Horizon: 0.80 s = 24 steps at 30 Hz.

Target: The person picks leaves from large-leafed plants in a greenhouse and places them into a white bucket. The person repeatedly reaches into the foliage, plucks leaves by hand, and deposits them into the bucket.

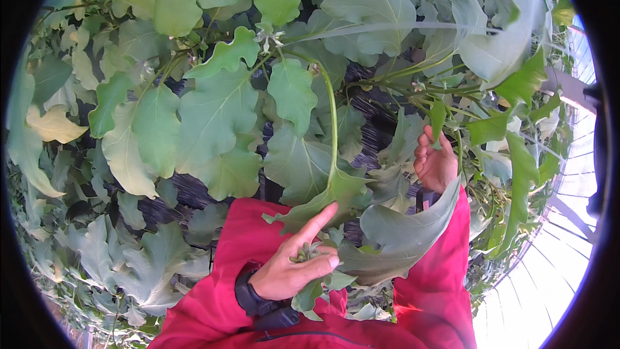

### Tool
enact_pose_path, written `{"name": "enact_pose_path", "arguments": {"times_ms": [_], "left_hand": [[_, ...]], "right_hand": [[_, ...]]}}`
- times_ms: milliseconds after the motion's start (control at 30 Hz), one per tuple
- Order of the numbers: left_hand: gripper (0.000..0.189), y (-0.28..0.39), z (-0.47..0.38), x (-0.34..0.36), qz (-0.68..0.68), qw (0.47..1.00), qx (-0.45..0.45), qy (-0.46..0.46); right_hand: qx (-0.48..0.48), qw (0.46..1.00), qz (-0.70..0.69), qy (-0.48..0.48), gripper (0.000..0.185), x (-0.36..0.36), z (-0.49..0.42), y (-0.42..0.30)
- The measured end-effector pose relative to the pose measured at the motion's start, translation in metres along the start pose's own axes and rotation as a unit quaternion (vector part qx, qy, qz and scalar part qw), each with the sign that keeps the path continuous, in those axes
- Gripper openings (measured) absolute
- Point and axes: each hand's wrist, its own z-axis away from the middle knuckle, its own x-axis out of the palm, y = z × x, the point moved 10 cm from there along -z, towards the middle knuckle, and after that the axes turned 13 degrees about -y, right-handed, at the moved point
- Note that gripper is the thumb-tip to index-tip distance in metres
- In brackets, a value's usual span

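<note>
My left hand, wearing a black wrist device, holds a small bunch of plucked green shoots between thumb and fingers. Some leaves hang below that hand. Its index finger extends against a large drooping eggplant leaf on a curved stalk. Further up on the right, my right hand is palm up with curled fingers. The tip of a young leaf falls between its thumb and fingers; whether they grip it is unclear. A broad leaf partly covers the right forearm.
Dense eggplant foliage surrounds both arms, with pale flower buds at a stem joint. Leafy branches cross at the right, and a thin pale string runs above. Dark plastic sheeting shows through gaps. A bright greenhouse wall stands right.
</note>
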Motion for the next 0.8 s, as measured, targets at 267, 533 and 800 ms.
{"name": "enact_pose_path", "arguments": {"times_ms": [267, 533, 800], "left_hand": [[0.081, 0.008, 0.004, -0.005, 0.008, 1.000, 0.008, 0.000], [0.084, 0.009, 0.007, -0.012, -0.038, 0.998, -0.016, 0.052], [0.085, 0.014, 0.004, -0.009, -0.044, 0.997, -0.016, 0.069]], "right_hand": [[0.009, 0.999, 0.025, -0.025, 0.034, 0.008, -0.018, -0.008], [-0.071, 0.989, 0.127, 0.026, 0.037, -0.015, 0.008, -0.042], [-0.352, 0.888, 0.283, -0.082, 0.050, 0.015, 0.108, -0.144]]}}
